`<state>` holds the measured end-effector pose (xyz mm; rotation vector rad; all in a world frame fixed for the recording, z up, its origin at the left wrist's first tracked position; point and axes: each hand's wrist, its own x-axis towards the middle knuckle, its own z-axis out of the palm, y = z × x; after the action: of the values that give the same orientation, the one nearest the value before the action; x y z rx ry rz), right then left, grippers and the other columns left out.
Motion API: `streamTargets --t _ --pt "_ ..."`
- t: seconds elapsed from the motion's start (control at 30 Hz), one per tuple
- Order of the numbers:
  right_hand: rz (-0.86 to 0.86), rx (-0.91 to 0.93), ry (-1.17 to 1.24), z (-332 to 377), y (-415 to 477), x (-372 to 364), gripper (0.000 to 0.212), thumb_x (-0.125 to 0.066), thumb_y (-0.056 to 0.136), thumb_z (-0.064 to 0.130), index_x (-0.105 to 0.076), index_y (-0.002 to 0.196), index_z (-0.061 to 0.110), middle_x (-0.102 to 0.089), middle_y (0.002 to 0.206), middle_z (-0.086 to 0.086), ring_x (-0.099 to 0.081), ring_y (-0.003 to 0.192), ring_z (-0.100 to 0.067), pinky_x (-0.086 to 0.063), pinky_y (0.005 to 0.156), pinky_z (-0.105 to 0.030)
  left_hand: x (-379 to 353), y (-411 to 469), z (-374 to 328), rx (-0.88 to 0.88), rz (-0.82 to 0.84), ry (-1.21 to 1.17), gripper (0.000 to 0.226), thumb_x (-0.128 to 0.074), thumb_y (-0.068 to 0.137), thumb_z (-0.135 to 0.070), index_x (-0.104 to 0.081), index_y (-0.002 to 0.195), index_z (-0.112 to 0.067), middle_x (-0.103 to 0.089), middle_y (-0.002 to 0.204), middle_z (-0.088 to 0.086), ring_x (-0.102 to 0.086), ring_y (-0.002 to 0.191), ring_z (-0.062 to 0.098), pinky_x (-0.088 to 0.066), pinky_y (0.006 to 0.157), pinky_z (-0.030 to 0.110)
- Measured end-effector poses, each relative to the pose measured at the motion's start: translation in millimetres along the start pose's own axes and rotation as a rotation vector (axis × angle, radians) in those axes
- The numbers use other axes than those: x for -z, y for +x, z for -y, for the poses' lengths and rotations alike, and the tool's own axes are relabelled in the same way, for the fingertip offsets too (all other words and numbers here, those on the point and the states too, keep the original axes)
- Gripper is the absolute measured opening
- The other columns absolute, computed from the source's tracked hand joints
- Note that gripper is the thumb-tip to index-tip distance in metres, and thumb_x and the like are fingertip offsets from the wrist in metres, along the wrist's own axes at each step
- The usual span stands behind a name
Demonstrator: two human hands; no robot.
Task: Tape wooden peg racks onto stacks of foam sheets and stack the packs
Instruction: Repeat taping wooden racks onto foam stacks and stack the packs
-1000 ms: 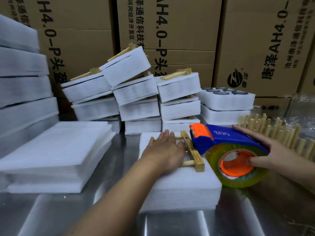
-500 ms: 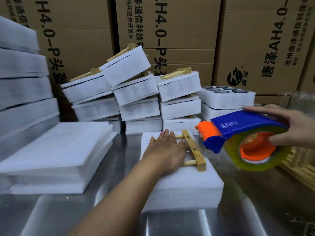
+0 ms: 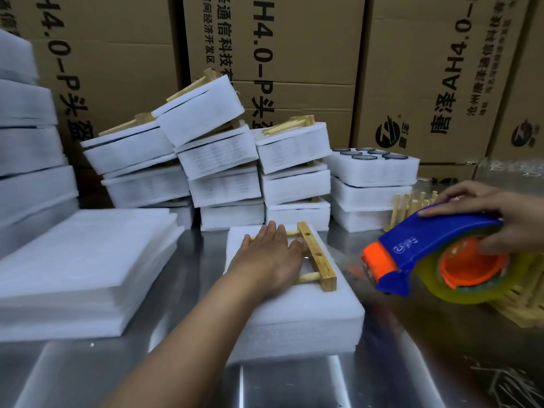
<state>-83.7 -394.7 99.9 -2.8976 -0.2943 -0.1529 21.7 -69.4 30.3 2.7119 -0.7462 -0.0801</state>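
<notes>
The left hand (image 3: 270, 257) lies flat on the peg rack (image 3: 316, 256), fingers straight and close together. It covers most of the pegs, so only their ends and the drilled bar show. The rack sits on the far half of a foam stack (image 3: 294, 313) in the middle of the steel table (image 3: 294, 384).

The right hand (image 3: 500, 216), cut off at the frame's edge, grips the tape dispenser (image 3: 426, 251). Its fingers curl over the blue top and its thumb is at the roll. The dispenser is held in the air to the right of the stack, clear of it, and its orange nose is blurred.

The cardboard boxes (image 3: 294, 39) behind are shut. A foam block (image 3: 374, 169) has dark round things set in it, too small to tell.

Finished packs (image 3: 223, 160) lean in piles at the back. Loose foam sheets (image 3: 82, 260) lie to the left. More racks (image 3: 412, 204) stand partly hidden behind the dispenser.
</notes>
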Motion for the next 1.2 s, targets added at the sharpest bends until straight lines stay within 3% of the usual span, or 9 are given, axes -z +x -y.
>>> streamTargets --t 0.1,0.23,0.37,0.47,0.57,0.7,0.87,1.0,1.2 --pt "0.053 -0.094 -0.006 17.5 -2.4 -2.1 0.078 -0.066 0.061 0.027 -0.039 0.115 0.076 -0.025 0.112 0.047 -0.043 0.098 0.016 -0.050 0.066 -0.011 -0.2 0.6 0.5 -0.008 -0.003 0.011 0.059 -0.008 0.100 -0.042 -0.003 0.153 -0.016 0.008 0.159 0.001 0.010 0.145 0.011 0.005 0.117 0.038" --pt "0.078 -0.083 -0.018 23.5 9.5 -9.3 0.082 -0.072 0.075 0.015 -0.037 0.113 0.078 -0.031 0.104 0.045 -0.044 0.096 0.016 -0.047 0.068 -0.009 0.2 -0.8 0.7 -0.018 -0.014 0.003 0.059 -0.009 0.100 -0.042 -0.002 0.152 -0.015 0.007 0.159 0.000 0.010 0.145 0.010 0.005 0.117 0.037" --pt "0.114 -0.067 0.022 28.5 15.5 -14.9 0.075 -0.070 0.069 0.029 -0.036 0.114 0.078 -0.034 0.106 0.040 -0.042 0.099 0.014 -0.044 0.071 -0.008 0.6 -1.0 0.7 -0.015 0.009 0.048 0.060 -0.008 0.100 -0.045 -0.005 0.153 -0.018 0.009 0.159 0.000 0.011 0.145 0.012 0.006 0.117 0.038" --pt "0.123 -0.052 0.041 31.3 21.4 -22.3 0.070 -0.070 0.070 0.036 -0.036 0.114 0.078 -0.037 0.107 0.034 -0.046 0.099 0.006 -0.044 0.075 -0.013 6.8 1.8 -4.7 0.032 0.088 0.103 0.064 -0.006 0.097 -0.051 -0.001 0.153 -0.018 0.012 0.159 0.001 0.014 0.145 0.013 0.007 0.116 0.043" --pt "0.134 -0.024 0.039 34.7 27.7 -23.6 0.070 -0.073 0.078 0.027 -0.039 0.113 0.076 -0.037 0.106 0.036 -0.044 0.095 0.014 -0.041 0.074 -0.006 21.2 6.2 -16.9 0.113 0.200 0.146 0.079 -0.009 0.091 -0.066 0.005 0.151 -0.017 0.011 0.159 0.002 0.011 0.146 0.015 0.004 0.115 0.043" --pt "0.141 -0.037 0.003 40.2 36.3 -25.8 0.063 -0.074 0.079 0.035 -0.040 0.114 0.075 -0.037 0.109 0.032 -0.046 0.098 0.005 -0.044 0.073 -0.014 48.7 19.4 -32.2 0.201 0.375 0.145 0.087 -0.013 0.083 -0.079 -0.013 0.152 -0.025 -0.007 0.160 0.003 -0.010 0.146 0.024 -0.015 0.113 0.041" --pt "0.154 -0.058 0.055 42.5 38.9 -27.5 0.061 -0.075 0.077 0.036 -0.042 0.112 0.073 -0.036 0.107 0.032 -0.049 0.097 -0.001 -0.047 0.070 -0.011 50.2 50.4 -47.6 0.199 0.224 0.055 0.081 -0.008 0.089 -0.071 -0.023 0.150 -0.020 -0.021 0.156 0.010 -0.024 0.141 0.030 -0.022 0.110 0.043" --pt "0.141 -0.061 0.045 43.2 37.3 -29.0 0.060 -0.075 0.077 0.041 -0.039 0.111 0.076 -0.032 0.108 0.035 -0.045 0.099 0.001 -0.044 0.069 -0.004 26.9 71.9 -27.8 0.218 0.027 0.015 0.083 0.000 0.090 -0.067 -0.037 0.144 -0.017 -0.033 0.151 0.012 -0.029 0.139 0.031 -0.012 0.115 0.050" --pt "0.140 -0.062 0.157 42.9 34.6 -31.7 0.062 -0.075 0.078 0.033 -0.042 0.109 0.075 -0.031 0.103 0.037 -0.049 0.094 -0.001 -0.045 0.070 -0.006 12.2 79.1 -9.4 0.226 0.012 0.010 0.083 0.004 0.089 -0.067 -0.048 0.137 -0.023 -0.042 0.146 0.006 -0.034 0.136 0.026 -0.009 0.114 0.048"
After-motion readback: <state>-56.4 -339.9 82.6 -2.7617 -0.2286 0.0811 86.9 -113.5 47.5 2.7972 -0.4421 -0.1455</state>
